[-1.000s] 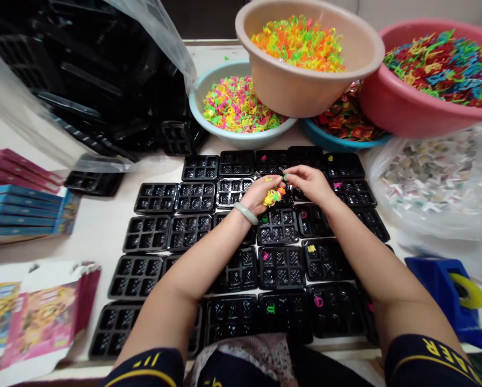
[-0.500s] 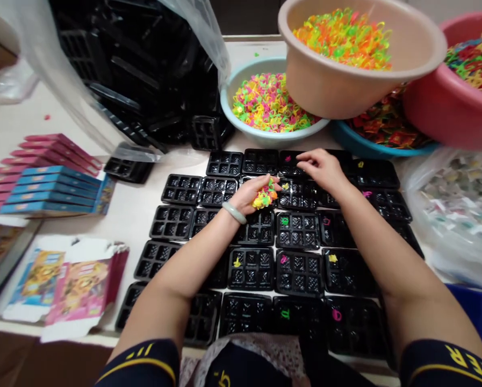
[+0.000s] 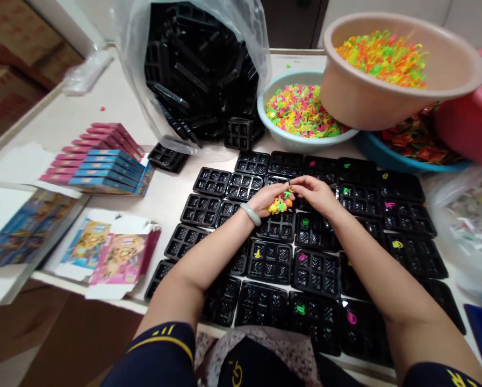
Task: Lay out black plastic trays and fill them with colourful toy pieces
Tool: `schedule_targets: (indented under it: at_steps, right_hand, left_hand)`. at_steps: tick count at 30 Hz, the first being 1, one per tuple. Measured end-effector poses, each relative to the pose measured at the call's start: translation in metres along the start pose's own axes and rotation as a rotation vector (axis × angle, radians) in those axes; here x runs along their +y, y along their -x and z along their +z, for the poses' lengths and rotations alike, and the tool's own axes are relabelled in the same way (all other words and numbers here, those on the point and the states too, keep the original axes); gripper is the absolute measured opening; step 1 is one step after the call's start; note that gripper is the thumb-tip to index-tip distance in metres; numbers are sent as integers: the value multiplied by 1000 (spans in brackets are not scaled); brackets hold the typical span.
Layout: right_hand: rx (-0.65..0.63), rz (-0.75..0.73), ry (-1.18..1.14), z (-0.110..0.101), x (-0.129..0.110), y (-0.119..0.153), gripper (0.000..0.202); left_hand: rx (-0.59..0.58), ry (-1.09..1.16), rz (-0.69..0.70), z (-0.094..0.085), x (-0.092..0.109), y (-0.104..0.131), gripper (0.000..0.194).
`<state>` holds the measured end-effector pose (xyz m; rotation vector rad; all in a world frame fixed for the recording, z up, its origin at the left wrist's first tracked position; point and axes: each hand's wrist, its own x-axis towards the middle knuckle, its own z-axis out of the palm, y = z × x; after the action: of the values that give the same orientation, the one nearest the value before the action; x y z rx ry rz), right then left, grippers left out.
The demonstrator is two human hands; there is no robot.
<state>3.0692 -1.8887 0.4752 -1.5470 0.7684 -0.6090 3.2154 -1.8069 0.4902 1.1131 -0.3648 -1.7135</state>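
Note:
My left hand [image 3: 265, 199], with a pale bangle at the wrist, is cupped around a handful of small bright plastic rings [image 3: 280, 204] in yellow, green, orange and pink. At its fingertips, my right hand [image 3: 316, 195] pinches what looks like one small yellow ring [image 3: 291, 188]. Below both hands lie rows of black compartment trays [image 3: 270, 262]. Several trays hold a single ring in an upper-left compartment, such as a green ring [image 3: 304, 222], a pink ring [image 3: 302, 257] and a yellow piece [image 3: 257, 253]. My forearms hide some trays.
Behind the trays stand a light blue basin [image 3: 305, 141] and a beige basin [image 3: 386, 107] of rings, with a red basin [image 3: 466, 129] at right. A clear bag [image 3: 136, 91] holds more black trays. Printed boxes [image 3: 107, 172] and flat cartons [image 3: 120, 258] lie at left.
My right hand has come back from a far-row tray to the handful in my left hand. A green ring now shows in a far-row tray. The view has shifted left.

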Motion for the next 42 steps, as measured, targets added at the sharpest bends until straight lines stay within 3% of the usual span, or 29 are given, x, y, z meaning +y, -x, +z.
schedule_targets:
  at_steps: [3,6,9,13,17,20,23,26,30,34,38,42]
  right_hand:
    - [49,-37,65,8,0,-1,27]
    - [198,-66,165,13,1,-15,24]
    - [326,-116,474,20,0,-43,18]
    - [322,-159,892,34,-3,-87,21]
    - [283,-60,1050,44,0,-109,27]
    - [244,-123,917,45,-3,-99,25]
    - [34,-249,624,46,-14,-73,21]
    - [-146,-261,486,50,-22,-48,21]
    - [-111,-235,433,53,-19,-33,18]
    - [-40,-189,395,47,-9,-34,18]
    - [28,-240,703,38,3,-45,11]
    - [-55,-255,871,36,4,-46,12]
  left_hand:
    - [12,23,7,-6,3,4,19]
    - [52,65,-8,-13,9,7,24]
    - [131,115,-13,-23,17,12,22]
    - [178,73,23,-36,22,20,16]
    - [142,62,43,-48,24,24,14]
    - [110,70,73,-57,26,24,21]
    - [86,64,80,-60,26,22,23]
    - [61,43,61,-56,23,21,27]
    - [61,28,27,-49,18,23,34]
    - [110,57,-14,-51,19,28,33]
    - [146,43,22,-59,22,36,15]
    - [172,13,66,-64,21,44,22]
